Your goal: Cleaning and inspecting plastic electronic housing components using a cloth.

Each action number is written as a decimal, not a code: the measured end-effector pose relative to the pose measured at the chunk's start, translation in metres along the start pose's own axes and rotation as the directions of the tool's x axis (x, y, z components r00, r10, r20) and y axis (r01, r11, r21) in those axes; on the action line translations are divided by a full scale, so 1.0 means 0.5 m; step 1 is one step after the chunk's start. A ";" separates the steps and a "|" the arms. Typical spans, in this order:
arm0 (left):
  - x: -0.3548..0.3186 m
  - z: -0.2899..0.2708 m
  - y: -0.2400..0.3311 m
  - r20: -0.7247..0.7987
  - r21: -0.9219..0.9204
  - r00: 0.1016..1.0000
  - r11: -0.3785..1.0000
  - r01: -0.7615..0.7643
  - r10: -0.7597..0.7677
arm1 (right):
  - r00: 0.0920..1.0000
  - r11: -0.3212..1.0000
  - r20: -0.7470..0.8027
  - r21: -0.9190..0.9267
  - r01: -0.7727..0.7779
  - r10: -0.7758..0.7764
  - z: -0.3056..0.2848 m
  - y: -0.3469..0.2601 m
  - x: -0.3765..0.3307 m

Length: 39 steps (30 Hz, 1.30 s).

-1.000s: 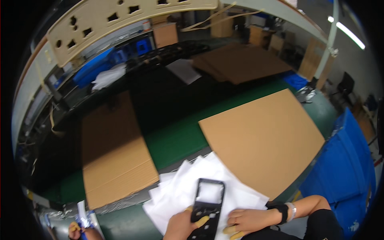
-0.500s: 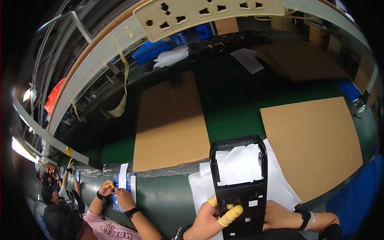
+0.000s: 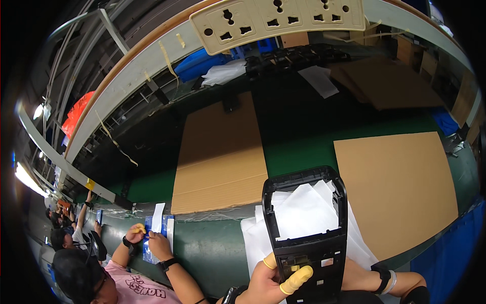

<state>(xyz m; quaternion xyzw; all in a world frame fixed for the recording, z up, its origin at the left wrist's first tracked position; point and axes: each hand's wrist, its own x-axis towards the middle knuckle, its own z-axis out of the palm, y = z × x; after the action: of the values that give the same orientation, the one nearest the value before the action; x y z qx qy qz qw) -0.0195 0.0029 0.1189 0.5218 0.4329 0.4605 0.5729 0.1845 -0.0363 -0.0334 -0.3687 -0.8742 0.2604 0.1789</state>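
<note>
Upright before me is a black plastic housing (image 3: 309, 263) with a large rectangular opening at its top and several small cutouts lower down. My left hand (image 3: 268, 283), with yellow finger cots on thumb and finger, grips its left edge, the thumb lying across the front. My right hand (image 3: 354, 276) is at the right edge, its fingers hidden behind the housing. Through the opening and around it show loose white paper sheets (image 3: 253, 235) on the bench.
Flat cardboard sheets lie on the green bench, one at the middle left (image 3: 220, 167) and one at the right (image 3: 400, 192). A cream socket strip (image 3: 278, 23) hangs overhead. At the left a co-worker in a pink shirt (image 3: 134, 286) handles a blue-and-white packet (image 3: 167, 235).
The housing has tilted and come a little closer, its top moving slightly up. My view has shifted a little, so the socket strip appears further right.
</note>
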 end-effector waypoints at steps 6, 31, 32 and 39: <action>-0.005 -0.032 -0.041 0.096 -0.172 0.995 0.985 0.001 0.016 | 1.000 0.997 0.002 0.078 -0.026 0.026 0.006 0.004 -0.001; -0.003 -0.044 -0.052 0.097 -0.176 0.995 0.984 0.023 -0.006 | 0.997 0.993 0.009 0.090 -0.072 0.071 -0.011 -0.009 0.011; -0.004 -0.048 -0.056 0.109 -0.155 0.994 0.987 0.031 -0.014 | 0.997 0.993 0.008 0.089 -0.072 0.071 -0.011 -0.009 0.011; 0.005 -0.049 -0.057 0.105 -0.152 0.994 0.988 0.039 -0.023 | 0.995 0.980 0.027 0.170 -0.100 0.097 -0.002 0.002 0.010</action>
<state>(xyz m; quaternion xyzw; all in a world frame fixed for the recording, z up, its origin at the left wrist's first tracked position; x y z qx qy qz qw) -0.0406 0.0094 0.0884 0.4924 0.3741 0.4558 0.6402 0.1820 -0.0317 -0.0327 -0.3924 -0.8308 0.3466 0.1888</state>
